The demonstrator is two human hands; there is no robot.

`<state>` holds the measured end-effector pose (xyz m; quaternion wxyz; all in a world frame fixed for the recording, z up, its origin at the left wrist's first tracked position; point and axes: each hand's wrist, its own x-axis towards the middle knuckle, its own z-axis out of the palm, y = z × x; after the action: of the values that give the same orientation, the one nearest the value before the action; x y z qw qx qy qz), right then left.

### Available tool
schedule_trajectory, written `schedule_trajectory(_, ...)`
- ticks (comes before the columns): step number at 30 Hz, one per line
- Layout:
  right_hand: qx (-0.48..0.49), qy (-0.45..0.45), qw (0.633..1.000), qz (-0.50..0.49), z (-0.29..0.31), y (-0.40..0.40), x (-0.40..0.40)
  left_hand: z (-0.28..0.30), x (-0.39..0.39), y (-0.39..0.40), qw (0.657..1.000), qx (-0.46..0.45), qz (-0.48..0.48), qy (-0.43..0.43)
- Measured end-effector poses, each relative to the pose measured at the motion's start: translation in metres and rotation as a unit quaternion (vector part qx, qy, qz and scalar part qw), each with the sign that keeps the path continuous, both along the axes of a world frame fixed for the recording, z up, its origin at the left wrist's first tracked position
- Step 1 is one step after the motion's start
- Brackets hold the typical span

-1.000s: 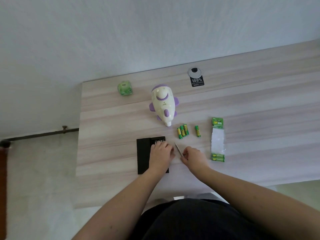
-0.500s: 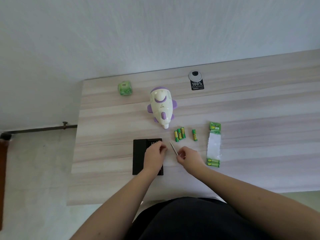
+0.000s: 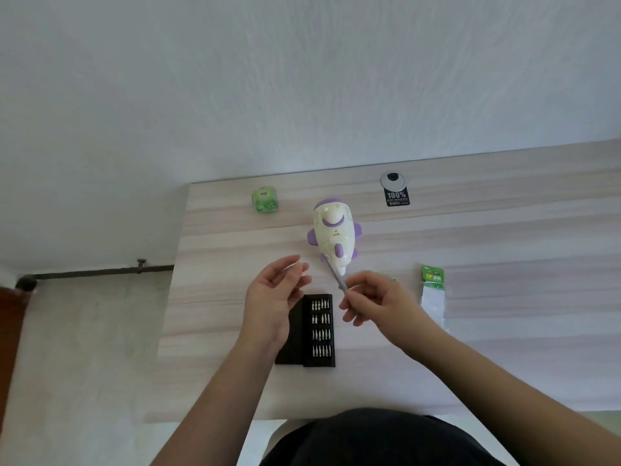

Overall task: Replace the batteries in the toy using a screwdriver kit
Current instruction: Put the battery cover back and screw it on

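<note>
Right hand (image 3: 376, 299) pinches slim grey metal screwdriver handle (image 3: 338, 279); left hand (image 3: 275, 290) raised, fingers loosely curled, whether a bit sits in fingertips cannot tell; cream-and-purple plastic aeroplane toy (image 3: 334, 238) on pale wood table (image 3: 504, 297), beyond hands; looks light, hard, smooth, so grasp fuselage between wings; open black bit case (image 3: 317, 329) under hands; green battery pack (image 3: 432, 275) right; green cube (image 3: 264, 200) far left; nothing blocks toy.

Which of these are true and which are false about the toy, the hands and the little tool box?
1. The right hand holds the screwdriver. True.
2. The bit case is closed. False: it lies open, with rows of bits showing.
3. The toy is in the left hand. False: it sits on the table.
4. The green cube sits left of the toy. True.
</note>
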<state>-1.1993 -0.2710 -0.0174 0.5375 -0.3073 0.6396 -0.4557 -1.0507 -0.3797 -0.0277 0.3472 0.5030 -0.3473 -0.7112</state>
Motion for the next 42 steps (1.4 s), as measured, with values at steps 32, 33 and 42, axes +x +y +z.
schedule_trajectory(32, -0.195, -0.007, 0.977, -0.090, 0.157, -0.001, 0.059, 0.176, 0.015, -0.002, 0.971, -0.066, -0.046, 0.226)
schedule_trajectory(33, -0.193, -0.005, 0.977, -0.092, 0.157, 0.000, 0.059, 0.177, 0.015, -0.001, 0.972, -0.071, -0.049, 0.220)
schedule_trajectory(42, -0.180, 0.009, 0.978, -0.102, 0.156, 0.010, 0.053, 0.176, 0.010, 0.003, 0.975, -0.103, -0.071, 0.186)
